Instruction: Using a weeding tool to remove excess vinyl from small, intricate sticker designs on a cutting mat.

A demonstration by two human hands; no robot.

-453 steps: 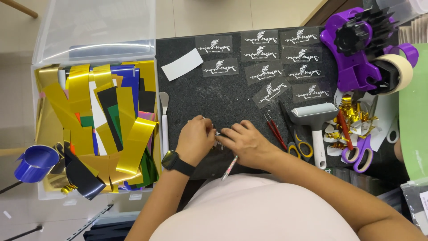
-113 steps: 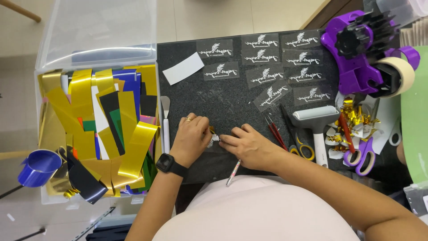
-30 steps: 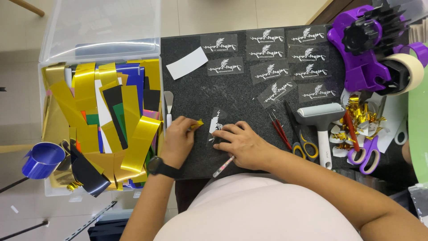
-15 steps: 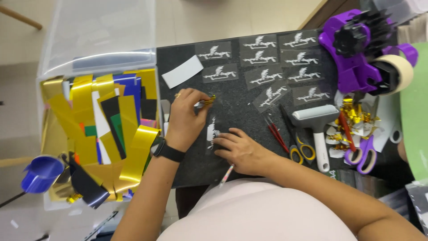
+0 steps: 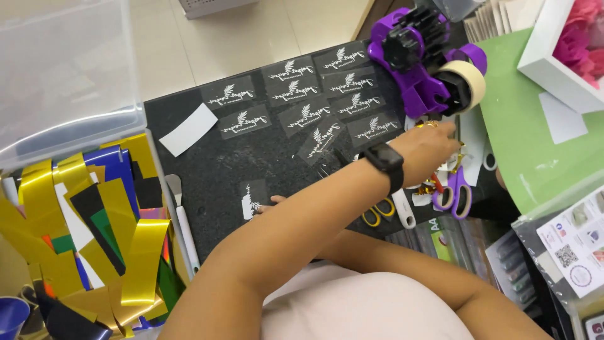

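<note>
The small black card with a white feather print lies near the front edge of the dark speckled mat; thin, light and bendy, it is best lifted by an edge. The right hand, mostly hidden under the forearm, touches it, grip unclear. Half a second ago the left hand pinched a gold scrap mid-mat; now it has crossed to the gold foil scraps at the right edge, fingers curled, contents unclear

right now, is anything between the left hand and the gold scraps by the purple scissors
Nothing visible. The left hand is right over the gold scraps, beside the purple scissors; whether its fingertips touch them cannot be told.
</note>
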